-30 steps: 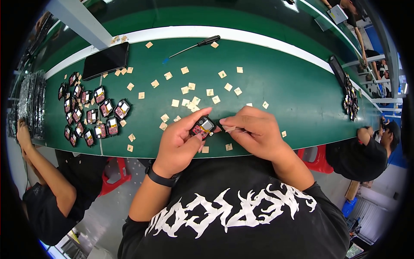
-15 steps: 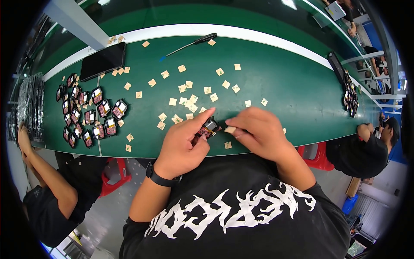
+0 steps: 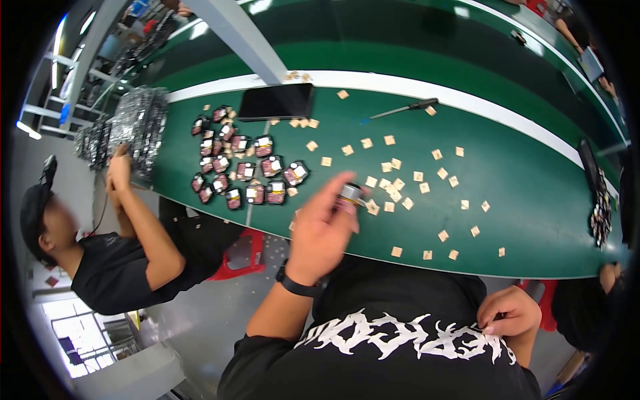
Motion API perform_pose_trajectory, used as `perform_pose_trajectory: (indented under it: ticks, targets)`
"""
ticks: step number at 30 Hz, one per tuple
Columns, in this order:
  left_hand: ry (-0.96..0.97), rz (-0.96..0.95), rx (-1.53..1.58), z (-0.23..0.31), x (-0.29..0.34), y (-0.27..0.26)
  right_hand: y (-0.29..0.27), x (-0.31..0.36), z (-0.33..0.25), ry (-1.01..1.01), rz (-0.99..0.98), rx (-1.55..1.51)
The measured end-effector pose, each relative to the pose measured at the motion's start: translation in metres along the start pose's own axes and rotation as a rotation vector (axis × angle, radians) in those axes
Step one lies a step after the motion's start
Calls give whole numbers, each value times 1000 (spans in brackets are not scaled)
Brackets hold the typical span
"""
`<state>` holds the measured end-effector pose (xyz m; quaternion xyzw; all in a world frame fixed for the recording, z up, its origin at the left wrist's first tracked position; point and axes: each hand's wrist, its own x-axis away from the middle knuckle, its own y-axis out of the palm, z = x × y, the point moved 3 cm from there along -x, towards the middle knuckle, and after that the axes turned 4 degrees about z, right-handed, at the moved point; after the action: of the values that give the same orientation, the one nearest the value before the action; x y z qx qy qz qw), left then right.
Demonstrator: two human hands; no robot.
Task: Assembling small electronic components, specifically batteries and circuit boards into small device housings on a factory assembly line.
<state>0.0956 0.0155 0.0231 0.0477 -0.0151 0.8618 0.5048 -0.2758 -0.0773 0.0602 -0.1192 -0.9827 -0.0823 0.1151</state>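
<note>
My left hand (image 3: 325, 230) is closed round a small black electronic device case (image 3: 351, 194) and holds it over the green table, right of a group of similar cases. A silvery part shows on its upper side; fingers hide much of the rest. My right hand (image 3: 510, 312) is off the table, low in front of my shirt, with its fingers curled in. Anything between those fingertips is too small or hidden to make out. Several open black cases (image 3: 255, 194) with reddish circuit boards lie at the left. Small beige squares (image 3: 418, 177) are scattered right of my left hand.
A black flat tablet-like slab (image 3: 276, 103) lies at the table's back edge, below a grey post (image 3: 241, 37). A screwdriver (image 3: 403, 111) rests farther right. Wrapped stacks (image 3: 138, 130) stand at the far left, by a seated co-worker (image 3: 127, 257). More parts (image 3: 600, 210) are piled far right.
The view has swung left. My left hand has lifted the device case and moved toward the group of cases. My right hand has drawn back from the device, off the table toward my body.
</note>
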Motion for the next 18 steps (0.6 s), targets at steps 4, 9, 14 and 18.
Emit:
perform_pose_trajectory:
  ticks: [4, 9, 14, 18]
  targets:
    - [156, 555, -212, 18, -27, -107, -12, 11, 12, -127, -162, 37]
    - [137, 834, -610, -4, -82, -288, 8, 11, 32, -246, -114, -38]
    - [22, 664, -1317, -28, -140, -402, -5, 5, 21, -444, 115, -184]
    - [82, 545, -1390, -44, -155, -482, -64, 52, 18, -225, 828, -111]
